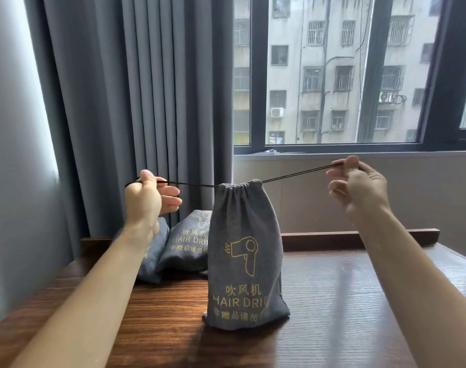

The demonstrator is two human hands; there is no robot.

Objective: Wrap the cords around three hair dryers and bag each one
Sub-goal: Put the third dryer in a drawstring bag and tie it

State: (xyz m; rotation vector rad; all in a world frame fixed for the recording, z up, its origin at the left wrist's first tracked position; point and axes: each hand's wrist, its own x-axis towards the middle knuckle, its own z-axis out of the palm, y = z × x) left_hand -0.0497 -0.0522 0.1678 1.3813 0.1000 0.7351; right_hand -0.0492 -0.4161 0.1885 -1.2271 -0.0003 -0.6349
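1. The table (359,301) bore the upright grey bag (246,261), its mouth cinched.
2. Two more bagged dryers (184,248) lay behind it, so I judged this the last.
3. My left hand (146,197) and right hand (359,187) each pinched the drawstring (293,175) taut; nothing blocked me.

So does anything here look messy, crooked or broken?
Nothing stands out. The upright bag is cinched shut, its drawstrings held by the left hand and right hand. Two more bags lean together on the table behind.
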